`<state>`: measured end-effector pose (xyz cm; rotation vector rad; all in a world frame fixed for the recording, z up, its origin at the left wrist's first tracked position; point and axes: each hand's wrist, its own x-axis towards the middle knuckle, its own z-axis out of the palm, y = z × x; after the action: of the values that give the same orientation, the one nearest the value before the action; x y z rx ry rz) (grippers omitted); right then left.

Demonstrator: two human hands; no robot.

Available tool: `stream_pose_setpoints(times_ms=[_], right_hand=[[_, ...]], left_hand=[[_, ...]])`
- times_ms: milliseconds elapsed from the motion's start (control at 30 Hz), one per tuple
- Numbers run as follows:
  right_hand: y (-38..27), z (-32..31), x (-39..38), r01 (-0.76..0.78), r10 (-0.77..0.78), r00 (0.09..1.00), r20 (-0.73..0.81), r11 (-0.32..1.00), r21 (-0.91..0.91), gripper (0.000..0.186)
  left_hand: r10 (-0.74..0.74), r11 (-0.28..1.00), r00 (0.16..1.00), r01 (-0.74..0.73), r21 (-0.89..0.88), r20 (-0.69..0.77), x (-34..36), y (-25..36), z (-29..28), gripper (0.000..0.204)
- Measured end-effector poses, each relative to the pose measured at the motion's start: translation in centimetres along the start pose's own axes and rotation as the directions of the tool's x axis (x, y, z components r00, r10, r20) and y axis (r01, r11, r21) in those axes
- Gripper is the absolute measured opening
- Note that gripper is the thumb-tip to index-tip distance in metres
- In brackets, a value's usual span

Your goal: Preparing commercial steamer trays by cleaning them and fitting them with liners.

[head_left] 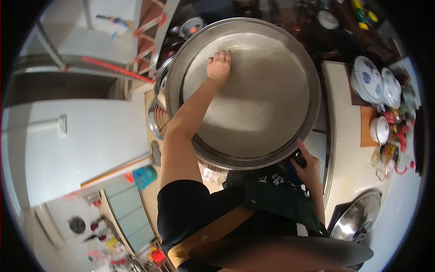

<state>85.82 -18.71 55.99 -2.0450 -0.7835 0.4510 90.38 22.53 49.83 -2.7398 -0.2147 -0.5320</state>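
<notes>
A large round metal pan is in front of me, with a smooth, flat whitish layer inside it. I cannot tell whether that layer is a cloth or a food. My left hand reaches over the pan to the layer's far left part, its fingers bent and close together; what they hold, if anything, is hidden. Down at the pan's near right side, my right hand grips the rim, the thumb pointing up and the other fingers partly hidden below it. A dark green apron hangs just below the pan.
A pale counter runs along the right, bearing stacked patterned bowls, a white bowl, several jars and a shiny metal basin. Behind the pan is dark clutter with a small metal bowl. A blue container stands at lower left.
</notes>
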Motion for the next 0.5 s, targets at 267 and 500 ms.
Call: stream_pose_setpoints(times_ms=[267, 500], right_hand=[[0.7, -0.5, 0.5, 0.009, -0.012, 0.999, 0.048, 0.998, 0.066, 0.062], [1.0, -0.9, 0.8, 0.095, -0.098, 0.992, 0.081, 0.995, 0.042, 0.061]], left_hand=[[-0.437, 0.863, 0.517, 0.472, 0.180, 0.736, -7.8, -8.1, -7.1, 0.024], [-0.555, 0.738, 0.394, 0.639, 0.216, 0.733, -11.3, -6.3, -4.6, 0.037]])
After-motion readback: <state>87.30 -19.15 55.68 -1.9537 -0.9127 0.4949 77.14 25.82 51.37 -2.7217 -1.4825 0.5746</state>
